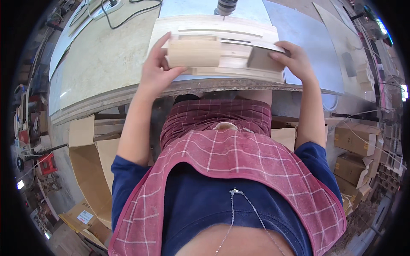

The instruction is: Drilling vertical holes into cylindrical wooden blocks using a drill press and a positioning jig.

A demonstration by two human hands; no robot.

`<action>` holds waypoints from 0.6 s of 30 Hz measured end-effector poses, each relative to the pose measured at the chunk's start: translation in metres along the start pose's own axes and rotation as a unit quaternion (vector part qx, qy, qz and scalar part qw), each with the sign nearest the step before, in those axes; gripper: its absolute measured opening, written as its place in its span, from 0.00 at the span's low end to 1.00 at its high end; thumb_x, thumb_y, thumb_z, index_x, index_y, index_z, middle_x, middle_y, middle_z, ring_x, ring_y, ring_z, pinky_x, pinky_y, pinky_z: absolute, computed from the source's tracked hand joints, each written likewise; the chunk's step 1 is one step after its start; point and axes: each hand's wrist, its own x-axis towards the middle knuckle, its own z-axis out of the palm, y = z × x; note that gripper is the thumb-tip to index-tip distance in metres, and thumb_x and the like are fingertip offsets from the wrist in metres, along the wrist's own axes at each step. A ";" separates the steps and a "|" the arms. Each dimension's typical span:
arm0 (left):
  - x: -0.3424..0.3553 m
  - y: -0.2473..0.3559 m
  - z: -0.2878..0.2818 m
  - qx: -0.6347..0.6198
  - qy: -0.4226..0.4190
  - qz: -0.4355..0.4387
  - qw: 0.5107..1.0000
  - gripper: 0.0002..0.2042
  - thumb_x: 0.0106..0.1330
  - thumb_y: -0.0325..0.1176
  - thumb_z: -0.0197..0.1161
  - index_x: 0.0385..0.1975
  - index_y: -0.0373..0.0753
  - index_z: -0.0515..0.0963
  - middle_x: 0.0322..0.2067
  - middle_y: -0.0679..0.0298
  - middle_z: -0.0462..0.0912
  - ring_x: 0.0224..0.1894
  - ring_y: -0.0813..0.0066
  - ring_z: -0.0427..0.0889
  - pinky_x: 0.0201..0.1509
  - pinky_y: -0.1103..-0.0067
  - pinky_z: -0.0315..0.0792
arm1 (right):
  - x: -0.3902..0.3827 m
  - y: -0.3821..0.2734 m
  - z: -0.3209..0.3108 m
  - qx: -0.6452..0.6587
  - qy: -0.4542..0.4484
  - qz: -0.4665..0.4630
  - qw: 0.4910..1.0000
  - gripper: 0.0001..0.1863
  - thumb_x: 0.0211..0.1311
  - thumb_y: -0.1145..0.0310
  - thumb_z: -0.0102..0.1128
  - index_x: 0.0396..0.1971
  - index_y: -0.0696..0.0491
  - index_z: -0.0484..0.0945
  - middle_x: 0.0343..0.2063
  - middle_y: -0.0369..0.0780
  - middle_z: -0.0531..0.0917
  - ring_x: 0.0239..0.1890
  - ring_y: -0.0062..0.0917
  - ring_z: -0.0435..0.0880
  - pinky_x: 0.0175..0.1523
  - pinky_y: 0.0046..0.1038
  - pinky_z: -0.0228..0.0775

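Observation:
A pale wooden block with a broad, smooth face lies at the near side of a wooden jig on the workbench. My left hand grips its left end, fingers at the far edge and thumb along the near edge. To the right, a flat grey-brown piece, blurred, sits against the pale wood strips. My right hand is closed on it, with a finger along the top and the thumb on its face. Its exact kind I cannot make out. Above the jig hangs a drill chuck with a thin bit.
The worn workbench spreads to the left, with a black cable and power strip at its far side. A bluish sheet covers its right part. Cardboard boxes stand below on the left, and stacked cartons on the right.

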 end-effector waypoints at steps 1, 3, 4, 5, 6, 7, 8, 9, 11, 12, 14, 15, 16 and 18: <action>-0.006 0.004 -0.010 0.004 0.004 -0.002 1.000 0.37 0.46 0.32 0.70 0.59 0.42 0.61 0.34 0.63 0.81 0.24 0.85 0.74 0.26 0.88 0.67 | -0.005 -0.001 -0.005 0.002 -0.005 -0.003 1.000 0.19 0.48 0.65 0.68 0.39 0.59 0.77 0.26 0.37 0.80 0.30 0.19 0.76 0.36 0.22 0.68; -0.013 0.016 -0.028 -0.099 0.120 -0.060 0.986 0.32 0.49 0.30 0.69 0.57 0.37 0.64 0.30 0.65 0.80 0.22 0.89 0.71 0.22 0.91 0.62 | -0.015 0.001 -0.010 0.027 -0.006 -0.005 1.000 0.18 0.48 0.66 0.68 0.38 0.61 0.78 0.26 0.35 0.79 0.30 0.15 0.74 0.35 0.19 0.67; -0.015 0.018 -0.037 -0.096 0.125 -0.062 0.986 0.32 0.49 0.30 0.69 0.57 0.37 0.64 0.30 0.65 0.80 0.22 0.89 0.71 0.22 0.91 0.62 | -0.020 -0.001 -0.010 0.037 -0.003 0.016 0.999 0.16 0.47 0.69 0.68 0.36 0.60 0.78 0.26 0.34 0.78 0.30 0.15 0.74 0.36 0.18 0.66; -0.017 0.019 -0.047 -0.107 0.149 -0.109 0.977 0.30 0.49 0.31 0.69 0.54 0.35 0.67 0.27 0.65 0.80 0.20 0.89 0.71 0.20 0.91 0.60 | -0.022 -0.003 -0.006 0.038 -0.008 0.012 0.999 0.16 0.47 0.69 0.68 0.36 0.60 0.78 0.26 0.34 0.78 0.30 0.15 0.74 0.36 0.18 0.66; -0.019 0.020 -0.053 -0.119 0.173 -0.156 0.965 0.27 0.50 0.33 0.69 0.51 0.33 0.69 0.25 0.66 0.79 0.19 0.89 0.71 0.18 0.91 0.58 | -0.024 -0.003 0.000 0.066 0.001 -0.031 0.997 0.15 0.46 0.71 0.68 0.36 0.60 0.78 0.27 0.33 0.77 0.31 0.14 0.73 0.36 0.17 0.65; -0.020 0.022 -0.054 -0.119 0.176 -0.156 0.965 0.27 0.50 0.33 0.69 0.51 0.33 0.69 0.25 0.66 0.79 0.19 0.89 0.71 0.18 0.91 0.58 | -0.027 -0.006 0.005 0.092 0.012 -0.073 0.993 0.14 0.46 0.74 0.68 0.35 0.59 0.78 0.28 0.32 0.77 0.31 0.14 0.73 0.37 0.16 0.65; -0.021 0.023 -0.055 -0.179 0.190 -0.212 0.942 0.25 0.50 0.34 0.69 0.48 0.32 0.71 0.24 0.67 0.79 0.18 0.88 0.71 0.17 0.90 0.57 | -0.030 -0.012 0.012 0.114 0.019 -0.083 0.990 0.13 0.44 0.77 0.68 0.34 0.58 0.79 0.30 0.31 0.76 0.32 0.14 0.73 0.37 0.15 0.64; -0.022 0.025 -0.055 -0.239 0.201 -0.266 0.912 0.24 0.50 0.36 0.69 0.45 0.31 0.73 0.24 0.67 0.78 0.17 0.88 0.70 0.16 0.90 0.56 | -0.031 -0.018 0.019 0.113 0.017 -0.085 0.990 0.13 0.44 0.77 0.68 0.34 0.58 0.79 0.30 0.31 0.76 0.32 0.14 0.73 0.37 0.15 0.64; -0.022 0.036 -0.042 -0.244 0.210 -0.273 0.906 0.23 0.50 0.37 0.68 0.44 0.31 0.74 0.23 0.68 0.78 0.17 0.88 0.70 0.15 0.90 0.55 | -0.030 -0.025 0.030 0.156 0.050 -0.151 0.975 0.13 0.44 0.77 0.68 0.34 0.57 0.79 0.33 0.32 0.76 0.34 0.14 0.73 0.39 0.15 0.65; -0.022 0.040 -0.038 -0.247 0.218 -0.282 0.901 0.23 0.50 0.39 0.68 0.43 0.31 0.74 0.23 0.68 0.78 0.17 0.88 0.70 0.15 0.90 0.54 | -0.029 -0.027 0.033 0.164 0.056 -0.148 0.974 0.14 0.43 0.78 0.68 0.34 0.57 0.80 0.34 0.32 0.76 0.35 0.15 0.74 0.40 0.16 0.65; -0.024 0.033 -0.036 -0.204 0.204 -0.259 0.922 0.23 0.50 0.38 0.68 0.43 0.31 0.74 0.23 0.67 0.78 0.17 0.88 0.70 0.15 0.90 0.55 | -0.029 -0.031 0.034 0.137 0.055 -0.157 0.977 0.13 0.43 0.78 0.68 0.34 0.57 0.80 0.34 0.32 0.76 0.36 0.15 0.74 0.41 0.16 0.66; -0.025 0.030 -0.035 -0.160 0.188 -0.235 0.940 0.23 0.50 0.38 0.68 0.43 0.31 0.74 0.23 0.67 0.78 0.17 0.88 0.71 0.15 0.90 0.56 | -0.029 -0.032 0.034 0.110 0.053 -0.164 0.979 0.13 0.44 0.78 0.68 0.33 0.57 0.80 0.34 0.32 0.76 0.36 0.15 0.74 0.41 0.17 0.66; -0.025 0.031 -0.033 -0.161 0.188 -0.235 0.940 0.23 0.50 0.38 0.68 0.43 0.31 0.74 0.23 0.67 0.78 0.17 0.88 0.71 0.15 0.90 0.56 | -0.029 -0.031 0.033 0.109 0.054 -0.164 0.979 0.13 0.44 0.78 0.68 0.33 0.57 0.80 0.34 0.32 0.76 0.36 0.15 0.74 0.41 0.17 0.66; -0.023 0.039 -0.024 -0.193 0.158 -0.232 0.940 0.23 0.50 0.38 0.68 0.44 0.31 0.74 0.24 0.66 0.78 0.16 0.88 0.70 0.15 0.90 0.57 | -0.029 -0.024 0.032 0.189 0.037 -0.139 0.971 0.13 0.43 0.77 0.68 0.33 0.56 0.80 0.34 0.32 0.75 0.37 0.16 0.74 0.42 0.17 0.66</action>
